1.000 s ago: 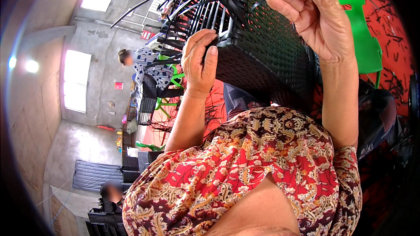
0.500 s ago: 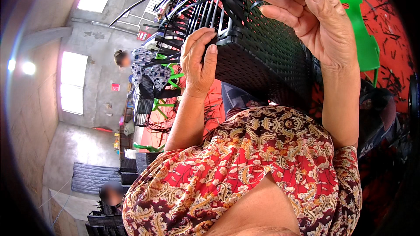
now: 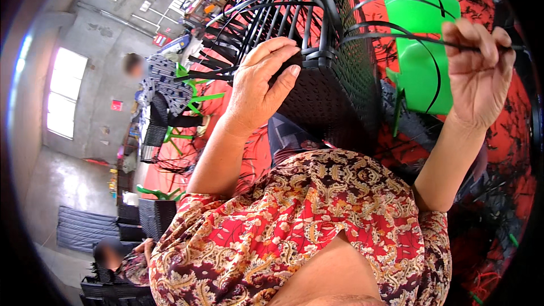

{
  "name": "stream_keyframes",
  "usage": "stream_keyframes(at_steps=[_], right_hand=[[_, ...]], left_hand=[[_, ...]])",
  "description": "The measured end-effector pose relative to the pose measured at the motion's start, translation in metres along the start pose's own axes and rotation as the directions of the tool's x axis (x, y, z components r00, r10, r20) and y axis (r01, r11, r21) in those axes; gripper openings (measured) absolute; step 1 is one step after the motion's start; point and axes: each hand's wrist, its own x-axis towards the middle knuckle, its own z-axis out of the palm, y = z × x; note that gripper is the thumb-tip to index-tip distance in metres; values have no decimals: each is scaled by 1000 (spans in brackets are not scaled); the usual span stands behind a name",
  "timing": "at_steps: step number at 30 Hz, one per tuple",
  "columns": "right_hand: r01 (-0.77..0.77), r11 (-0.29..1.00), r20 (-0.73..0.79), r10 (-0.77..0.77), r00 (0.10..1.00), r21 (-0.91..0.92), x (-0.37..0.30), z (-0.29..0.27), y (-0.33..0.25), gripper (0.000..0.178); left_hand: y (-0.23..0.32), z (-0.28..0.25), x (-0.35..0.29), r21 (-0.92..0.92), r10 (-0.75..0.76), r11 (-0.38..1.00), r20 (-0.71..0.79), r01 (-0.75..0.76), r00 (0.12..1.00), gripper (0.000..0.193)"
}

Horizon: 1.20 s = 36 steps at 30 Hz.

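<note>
A black woven furniture piece [image 3: 317,93] stands before me, its sides covered in flat weave and its top a frame of bare black bars [image 3: 276,25]. Loose black strips fan out from its far and left sides. My left hand [image 3: 262,82] rests on the near left corner of the frame, thumb and fingers apart; whether a strip lies beneath the fingers is hidden. Out to the right, my right hand [image 3: 479,68] pinches a long black strip [image 3: 391,35] that runs back to the woven piece.
A green plastic chair [image 3: 422,51] stands right of the woven piece. Black scraps litter the red floor [image 3: 487,130]. At the left, one person in a patterned top [image 3: 167,85] is beside green-legged seats, and another person [image 3: 133,266] is at lower left near black woven pieces.
My right hand has swung outward to the right, drawing the black strip with it. My left hand stays at the frame's corner. The view has shifted, showing more of the green chair.
</note>
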Motion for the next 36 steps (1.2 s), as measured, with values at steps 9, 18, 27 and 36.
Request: stream_keyframes(at_steps=[9,18,27,36], right_hand=[[-562,319,-520,213,827,-763,20,57,-2,24],[-493,-144,-509,361,781,-858,46,69,11,13],[-483,-276,-555,486,675,-831,78,68,21,11],[-554,-287,-613,519,596,-781,92,70,9,11]], left_hand=[[-23,-11,41,25,119,993,-18,-119,993,15],[-50,32,62,-2,233,972,174,-236,957,17],[-50,36,65,-188,113,980,231,-70,966,24],[-41,31,68,-216,99,975,233,-48,968,28]])
